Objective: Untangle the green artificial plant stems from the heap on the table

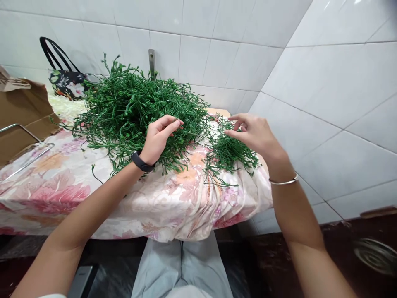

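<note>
A big heap of thin green plant sprigs [130, 103] lies on a table draped in a floral cloth [62, 186]. My left hand [158, 138], black band on the wrist, rests on the heap's front edge with fingers curled loosely over the stems. A smaller bunch of sprigs [229, 155] lies to the right near the table corner. Over it hovers my right hand [252, 132], silver bangle on the wrist, thumb and fingertips pinched together on a thin sprig.
White tiled walls stand behind and to the right. A brown cardboard box [21, 111] and a metal wire frame [27, 145] sit at the left. A black floral bag [66, 80] stands at the back left. My legs in grey trousers [182, 269] are under the table edge.
</note>
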### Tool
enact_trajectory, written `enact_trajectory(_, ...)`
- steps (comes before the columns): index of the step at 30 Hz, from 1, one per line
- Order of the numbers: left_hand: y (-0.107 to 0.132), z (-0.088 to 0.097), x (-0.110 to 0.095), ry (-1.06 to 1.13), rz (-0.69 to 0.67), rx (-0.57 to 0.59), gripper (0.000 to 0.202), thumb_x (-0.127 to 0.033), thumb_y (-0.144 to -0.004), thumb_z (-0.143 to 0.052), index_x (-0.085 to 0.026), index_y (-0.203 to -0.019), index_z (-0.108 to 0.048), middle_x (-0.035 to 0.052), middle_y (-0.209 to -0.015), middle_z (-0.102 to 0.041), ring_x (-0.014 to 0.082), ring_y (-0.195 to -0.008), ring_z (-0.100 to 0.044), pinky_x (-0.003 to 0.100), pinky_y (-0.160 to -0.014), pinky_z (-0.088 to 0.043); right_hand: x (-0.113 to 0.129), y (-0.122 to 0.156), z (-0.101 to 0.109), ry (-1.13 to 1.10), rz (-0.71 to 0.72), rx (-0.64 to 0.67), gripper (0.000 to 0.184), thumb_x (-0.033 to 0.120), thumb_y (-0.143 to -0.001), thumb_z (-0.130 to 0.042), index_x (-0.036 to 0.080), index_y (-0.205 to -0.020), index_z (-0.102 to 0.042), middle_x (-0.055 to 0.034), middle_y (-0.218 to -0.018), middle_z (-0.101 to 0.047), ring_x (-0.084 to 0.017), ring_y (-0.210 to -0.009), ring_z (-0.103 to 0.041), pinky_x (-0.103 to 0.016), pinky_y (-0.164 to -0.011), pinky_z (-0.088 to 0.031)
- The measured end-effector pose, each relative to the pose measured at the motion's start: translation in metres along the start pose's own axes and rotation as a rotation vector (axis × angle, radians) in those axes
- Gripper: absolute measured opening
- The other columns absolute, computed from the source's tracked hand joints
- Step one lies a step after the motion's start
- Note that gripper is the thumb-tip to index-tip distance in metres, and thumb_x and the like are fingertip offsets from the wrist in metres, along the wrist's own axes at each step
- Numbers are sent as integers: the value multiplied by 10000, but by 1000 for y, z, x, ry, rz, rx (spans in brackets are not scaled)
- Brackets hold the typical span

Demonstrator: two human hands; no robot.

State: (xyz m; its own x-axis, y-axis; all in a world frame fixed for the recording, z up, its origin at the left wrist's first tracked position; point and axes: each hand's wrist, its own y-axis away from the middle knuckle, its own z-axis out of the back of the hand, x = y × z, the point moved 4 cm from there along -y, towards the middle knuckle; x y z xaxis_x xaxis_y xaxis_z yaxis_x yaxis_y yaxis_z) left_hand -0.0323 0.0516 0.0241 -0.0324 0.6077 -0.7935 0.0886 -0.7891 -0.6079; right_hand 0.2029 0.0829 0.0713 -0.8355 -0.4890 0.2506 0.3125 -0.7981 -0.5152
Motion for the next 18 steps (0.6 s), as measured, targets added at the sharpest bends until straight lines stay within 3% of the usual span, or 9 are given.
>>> enact_trajectory(5,3,-4,-4,0,13,75,174,-292,-792,-561,-171,-827,-681,31,-842,-660,108,-759,-548,216,-648,-409,40,-22,-9,-467,239,15,282,400,-777,-564,145,-863,-646,-46,-778,-622,-102,-634,-502,-253,-575,-390)
enact_trajectory(10,7,-8,-6,-82,-42,68,174,-312,-787,-572,-178,-835,-672,41,-868,-654,130,-812,-558,249,-729,-424,67,-23,-39,-602,435,149,243,388,-728,-632,161,-813,-643,-21,-754,-616,-109,-694,-540,-246,-613,-400)
enact_trajectory(14,9,-13,-3,-147,-62,96,182,-324,-790,-563,-174,-846,-650,56,-910,-643,146,-838,-558,266,-732,-434,55,-14,-59,-745,340,129,187,359,-734,-628,173,-744,-639,-7,-693,-600,-111,-654,-529,-256,-619,-416)
enact_trajectory(18,9,-16,2,-157,-53,129,171,-315,-788,-563,-167,-847,-626,53,-887,-646,134,-778,-558,261,-710,-436,38,-14,-61,-876,180,-2,144,322,-706,-659,182,-726,-631,-3,-713,-600,-113,-676,-541,-260,-649,-441)
